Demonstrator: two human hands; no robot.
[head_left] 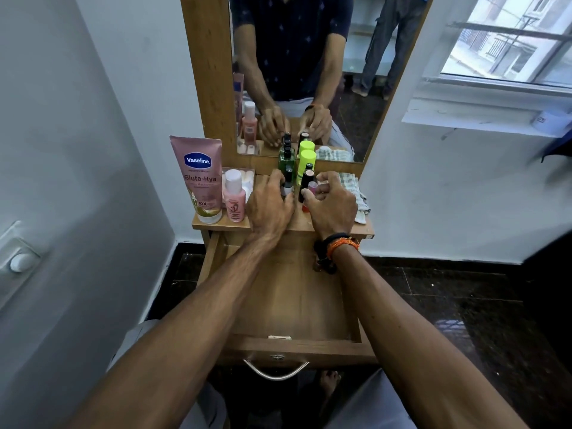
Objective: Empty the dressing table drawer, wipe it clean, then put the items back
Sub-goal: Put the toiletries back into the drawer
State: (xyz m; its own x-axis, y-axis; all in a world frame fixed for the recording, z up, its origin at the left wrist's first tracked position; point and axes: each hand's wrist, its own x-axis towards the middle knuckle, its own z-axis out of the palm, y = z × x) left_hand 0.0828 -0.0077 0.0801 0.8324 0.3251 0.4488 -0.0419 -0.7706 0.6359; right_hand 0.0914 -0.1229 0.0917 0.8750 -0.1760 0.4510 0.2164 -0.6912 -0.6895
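The wooden drawer is pulled out below the table top and nothing lies in it. On the top stand a pink Vaseline tube, a small pink bottle, a green bottle, a lime-capped bottle and a dark tube. My left hand is closed around a small dark-capped bottle. My right hand pinches a small pink bottle. A checked cloth lies behind my right hand.
A mirror in a wooden frame rises behind the table top, reflecting me and a second person standing behind. White walls close in on both sides. A window is at the upper right. The floor is dark tile.
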